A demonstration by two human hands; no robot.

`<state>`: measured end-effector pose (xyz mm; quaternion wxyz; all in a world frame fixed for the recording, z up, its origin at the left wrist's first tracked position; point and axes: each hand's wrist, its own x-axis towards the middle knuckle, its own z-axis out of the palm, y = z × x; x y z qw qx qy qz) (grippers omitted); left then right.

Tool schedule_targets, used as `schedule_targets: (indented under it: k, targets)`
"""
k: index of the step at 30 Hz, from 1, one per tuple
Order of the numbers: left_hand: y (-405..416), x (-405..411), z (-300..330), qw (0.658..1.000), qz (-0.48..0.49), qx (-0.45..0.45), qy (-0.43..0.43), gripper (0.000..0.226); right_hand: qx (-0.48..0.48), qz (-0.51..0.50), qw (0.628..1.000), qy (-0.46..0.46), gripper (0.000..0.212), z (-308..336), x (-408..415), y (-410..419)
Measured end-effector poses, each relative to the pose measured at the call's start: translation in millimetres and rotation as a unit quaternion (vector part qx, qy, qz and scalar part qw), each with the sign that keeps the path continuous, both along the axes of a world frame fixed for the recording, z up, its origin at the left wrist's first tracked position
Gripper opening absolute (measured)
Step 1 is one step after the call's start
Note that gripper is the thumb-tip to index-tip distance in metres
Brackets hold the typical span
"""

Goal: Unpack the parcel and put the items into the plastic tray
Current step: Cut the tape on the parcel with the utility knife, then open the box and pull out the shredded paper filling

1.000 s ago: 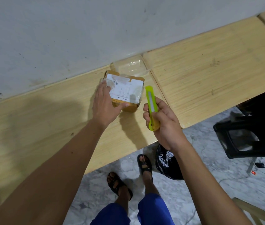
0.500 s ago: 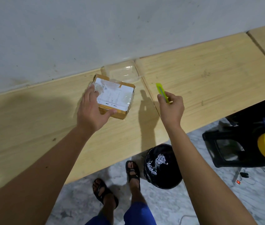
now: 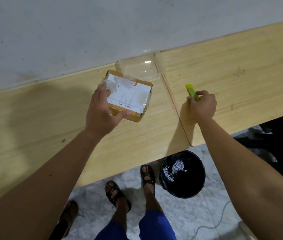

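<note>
Plain home workroom, scuffed white wall (image 3: 68,32), wooden bench (image 3: 241,75), marbled tile floor (image 3: 189,219), black waste bin (image 3: 183,174)

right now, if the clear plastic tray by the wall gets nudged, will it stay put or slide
The clear plastic tray looks thin-walled and empty, so it is probably very light and would likely slide on the smooth wooden tabletop. Its thin walls may flex if pinched. It sits low and wide, so tipping seems unlikely.

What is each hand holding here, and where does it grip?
The right hand grips the yellow-green utility knife at its rear end, down at the wooden table. The left hand clasps the taped cardboard parcel at its near-left corner.
</note>
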<state>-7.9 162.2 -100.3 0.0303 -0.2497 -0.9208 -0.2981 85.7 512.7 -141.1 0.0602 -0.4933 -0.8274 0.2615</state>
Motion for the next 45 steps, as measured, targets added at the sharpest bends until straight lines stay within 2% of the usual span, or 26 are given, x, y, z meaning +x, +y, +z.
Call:
schedule_targets:
  k: [8,14,16,18,21,24,28,32,34,38,40,43,45]
  targets:
    - [0,0,0,1.000,0.000,-0.003,-0.017,0.121,-0.013,-0.009,1.000,0.015,0.041,5,-2,-6]
    - [-1,0,2,1.000,-0.011,0.016,-0.010,0.122,0.006,-0.002,1.000,-0.018,0.043,21,-5,-18]
    - [-2,-1,1,1.000,-0.015,0.015,-0.004,0.120,0.005,0.030,0.999,0.019,0.041,31,-11,-29]
    - [-3,-2,-1,1.000,-0.014,0.009,0.001,0.117,-0.045,0.091,0.988,0.121,0.037,43,-19,-46]
    - [-4,-3,-2,1.000,-0.005,0.008,-0.005,0.112,-0.154,0.181,0.943,0.233,0.030,62,-37,-78]
    - [-4,-3,0,0.999,0.006,0.007,-0.032,0.106,-0.239,0.270,0.909,0.208,0.035,74,-53,-101]
    - [-16,-6,5,0.992,0.068,0.040,-0.098,0.115,-0.276,0.300,0.900,0.156,0.039,74,-54,-112]
    - [-45,-9,12,0.949,0.203,0.108,-0.218,0.127,-0.294,0.306,0.894,0.142,0.042,72,-40,-129]
    - [-61,-8,14,0.929,0.251,0.130,-0.241,0.115,-0.343,0.303,0.880,0.128,0.044,71,-37,-144]
    - [-86,-8,11,0.903,0.293,0.183,-0.255,0.035,-0.430,0.303,0.844,0.107,0.038,71,-34,-180]
    - [-94,-10,13,0.891,0.308,0.218,-0.251,0.010,-0.459,0.303,0.829,0.103,0.037,69,-32,-198]
    - [-106,-11,13,0.879,0.328,0.249,-0.239,0.011,-0.489,0.300,0.812,0.108,0.037,65,-30,-228]
    - [-115,-7,15,0.880,0.324,0.255,-0.238,0.032,-0.506,0.299,0.801,0.119,0.040,66,-30,-246]
